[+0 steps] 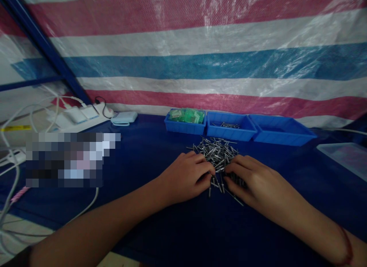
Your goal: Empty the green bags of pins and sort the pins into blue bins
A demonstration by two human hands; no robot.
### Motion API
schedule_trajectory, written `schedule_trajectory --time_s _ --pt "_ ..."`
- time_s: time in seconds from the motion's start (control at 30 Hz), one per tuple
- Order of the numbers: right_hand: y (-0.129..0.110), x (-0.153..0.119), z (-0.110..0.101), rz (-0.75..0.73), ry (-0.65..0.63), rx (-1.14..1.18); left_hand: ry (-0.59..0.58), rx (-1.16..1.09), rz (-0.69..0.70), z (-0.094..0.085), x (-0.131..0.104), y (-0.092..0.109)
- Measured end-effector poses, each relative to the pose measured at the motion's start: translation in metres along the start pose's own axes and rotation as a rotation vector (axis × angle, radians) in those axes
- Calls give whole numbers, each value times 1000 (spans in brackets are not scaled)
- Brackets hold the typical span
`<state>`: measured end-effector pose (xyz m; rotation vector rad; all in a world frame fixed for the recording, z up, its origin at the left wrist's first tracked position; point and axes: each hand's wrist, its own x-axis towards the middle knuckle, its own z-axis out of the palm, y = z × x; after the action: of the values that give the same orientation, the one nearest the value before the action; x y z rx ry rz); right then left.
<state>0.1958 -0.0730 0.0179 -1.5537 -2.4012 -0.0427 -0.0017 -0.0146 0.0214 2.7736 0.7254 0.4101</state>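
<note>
A heap of silver blind rivets (215,151) lies loose on the dark blue table, with a few strays at its near side. My left hand (187,177) is at the heap's left edge, fingers curled and thumb close to the index fingertip, with rivets at the tips. From the right, my right hand (252,179) curves round some rivets, several of them showing between thumb and fingers. Exactly how many rivets either hand grips is hidden.
Behind the heap stand three blue bins: one with green packets (187,116), a middle bin (233,134) with some rivets, and a right bin (286,137). A clear plastic lid or tray (344,156) lies far right. Left are a power strip (83,119), cables and a light-blue device (124,118).
</note>
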Motion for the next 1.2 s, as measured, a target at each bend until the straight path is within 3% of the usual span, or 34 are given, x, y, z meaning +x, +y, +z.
schedule_trajectory --time_s 0.17,0.4,0.6,0.8,1.03,1.2 --pt "0 1 4 17 -11 175 2 0 4 0 0 -1" --pt "-2 1 0 -31 16 163 13 -15 10 1 -1 0" --pt "-6 1 -8 -47 149 229 117 -127 42 -5 -1 5" --pt "-13 -2 -13 -104 245 436 201 -279 76 -6 1 5" --pt "-18 -5 -8 91 379 597 169 -400 81 -4 2 10" --pt "-20 -5 -8 108 380 667 186 -492 61 -5 0 14"
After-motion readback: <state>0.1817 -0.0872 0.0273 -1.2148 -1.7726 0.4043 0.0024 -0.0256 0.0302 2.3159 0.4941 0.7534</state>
